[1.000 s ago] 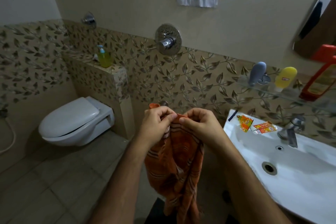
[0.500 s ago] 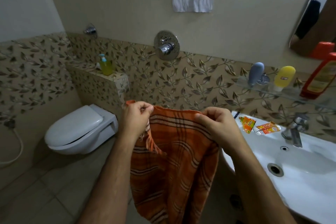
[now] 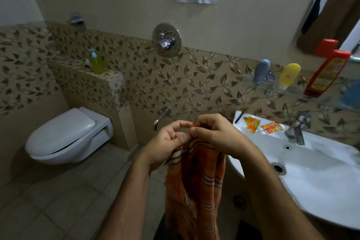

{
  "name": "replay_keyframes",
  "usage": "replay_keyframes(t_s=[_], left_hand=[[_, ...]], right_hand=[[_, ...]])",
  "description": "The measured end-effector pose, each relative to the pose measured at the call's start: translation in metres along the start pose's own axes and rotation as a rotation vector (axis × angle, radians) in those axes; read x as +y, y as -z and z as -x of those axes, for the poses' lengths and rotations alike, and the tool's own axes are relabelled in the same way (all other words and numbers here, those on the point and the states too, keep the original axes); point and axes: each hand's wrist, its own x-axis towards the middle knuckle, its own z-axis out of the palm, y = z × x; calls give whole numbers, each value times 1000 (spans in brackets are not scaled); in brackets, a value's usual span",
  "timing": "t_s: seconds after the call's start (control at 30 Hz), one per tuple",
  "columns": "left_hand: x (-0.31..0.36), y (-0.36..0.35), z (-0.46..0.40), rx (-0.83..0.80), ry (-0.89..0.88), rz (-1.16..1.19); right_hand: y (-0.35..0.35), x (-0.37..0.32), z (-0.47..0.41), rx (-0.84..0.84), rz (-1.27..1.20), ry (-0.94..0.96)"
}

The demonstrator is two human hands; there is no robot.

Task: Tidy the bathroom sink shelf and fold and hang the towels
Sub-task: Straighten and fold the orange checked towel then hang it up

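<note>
An orange striped towel hangs bunched in front of me, its top edge gathered between both hands. My right hand pinches the top corners of the towel with curled fingers. My left hand holds the towel's edge just below, with its index finger stretched toward the right hand. The glass sink shelf at the right carries a grey bottle, a yellow bottle and a red bottle.
A white sink with a tap stands at the right, two orange sachets on its rim. The toilet is at the left, a green soap dispenser on the ledge above. A wall spout sits behind my hands.
My hands, spread apart with the towel stretched between them half a second ago, have come together. The towel's top corners now meet and it hangs folded and bunched.
</note>
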Motion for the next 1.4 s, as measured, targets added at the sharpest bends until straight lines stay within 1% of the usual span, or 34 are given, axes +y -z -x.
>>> replay_keyframes(t_s=[0.07,0.2,0.33,0.43,0.53,0.67,0.83,0.9,0.97,1.03,1.1,1.17,1.27,1.33,1.4], left_hand=[[-6,-7,-3,-100,43,72],[-10,-24,-13,-135,80,25],[-4,-41,-24,-248,107,54],[-3,-47,-31,-235,138,82],[-6,-55,-38,-232,175,63],[-15,-71,-39,-224,194,74],[-35,-90,-32,-124,210,-2],[-40,-97,-27,-92,207,-26],[-42,-100,-23,-64,179,-36],[-41,-100,-17,-32,135,-33],[-35,-95,-11,23,83,-42],[-29,-92,-6,100,33,-6],[-25,-95,-2,210,3,25],[-34,-101,0,231,83,-61],[-53,-110,1,249,173,-166]], right_hand=[[5,8,8,-26,-69,-28],[21,23,22,-4,-105,-63],[39,29,28,-54,-114,-60],[52,33,31,-69,-76,-69],[62,39,35,-77,3,-82],[65,57,39,-78,-5,-83],[63,82,49,-71,-7,-75],[63,94,55,-74,-95,-98],[66,107,62,-123,-215,-117],[71,119,70,-192,-246,-132],[77,131,82,-237,-258,-133],[86,147,99,-266,-374,-144],[103,160,120,-211,-552,-148],[109,159,122,-133,-636,-109],[111,154,119,-68,-668,-64]])
